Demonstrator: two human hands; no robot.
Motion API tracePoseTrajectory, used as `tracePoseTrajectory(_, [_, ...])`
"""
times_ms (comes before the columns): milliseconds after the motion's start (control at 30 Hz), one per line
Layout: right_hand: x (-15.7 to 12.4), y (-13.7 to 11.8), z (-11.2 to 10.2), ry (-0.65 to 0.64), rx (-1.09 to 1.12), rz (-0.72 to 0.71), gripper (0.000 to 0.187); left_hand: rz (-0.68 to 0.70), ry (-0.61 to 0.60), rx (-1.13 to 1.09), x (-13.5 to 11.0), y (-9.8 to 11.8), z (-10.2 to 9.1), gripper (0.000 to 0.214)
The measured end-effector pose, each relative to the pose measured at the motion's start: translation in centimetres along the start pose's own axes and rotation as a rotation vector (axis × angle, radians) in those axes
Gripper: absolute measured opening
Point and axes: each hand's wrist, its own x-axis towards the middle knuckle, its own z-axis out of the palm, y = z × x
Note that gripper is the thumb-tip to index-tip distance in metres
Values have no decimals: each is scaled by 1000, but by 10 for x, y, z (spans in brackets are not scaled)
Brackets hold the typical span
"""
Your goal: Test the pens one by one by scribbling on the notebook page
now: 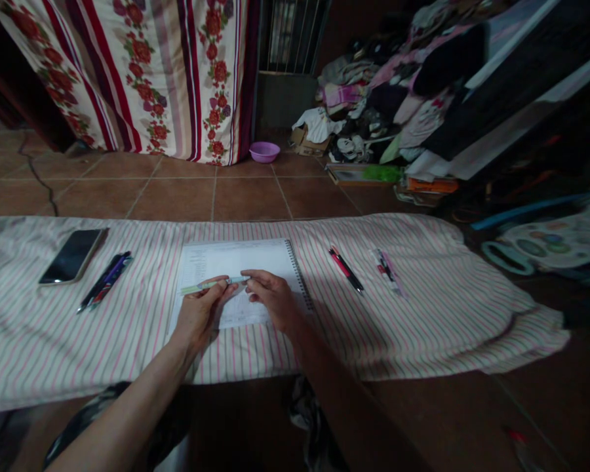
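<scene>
Over a spiral notebook (270, 255), a pale green and light blue pen (206, 286) is held level between both hands. My left hand (202, 308) is closed round the pen's middle, thumb and fingers pinching it. At the pen's right end, the fingertips of my right hand (270, 295) pinch the light blue tip. The notebook lies open on a page with faint print down its left side; its wire binding runs along the right edge. My wrists cover part of the lower page.
A phone (73, 257) and several pens (105, 282) lie left on the striped cloth (423, 314). Red and black pens (346, 269) and pink and white pens (389, 272) lie right. Beyond are a purple bowl (264, 152), a floral curtain (167, 78) and piled clothes (398, 85).
</scene>
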Motion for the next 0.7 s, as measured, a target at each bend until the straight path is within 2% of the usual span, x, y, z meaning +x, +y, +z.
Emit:
tracePoseTrajectory(67, [-1,-1,0,-14,31,46,32,2,-1,0,-1,1,0,10])
tracePoseTrajectory(133, [-1,-2,1,-8,1,54,26,2,-13,12,-2,1,1,11])
tracePoseTrajectory(300, [1,0,2,36,-168,-33,30,8,-19,56,-4,0,1,12])
tracePoseTrajectory(467, [2,2,0,69,-92,-41,17,3,-2,49,-4,-2,2,9])
tracePoseTrajectory(700, [2,0,-2,5,-65,-64,14,-15,18,7,-2,-1,3,7])
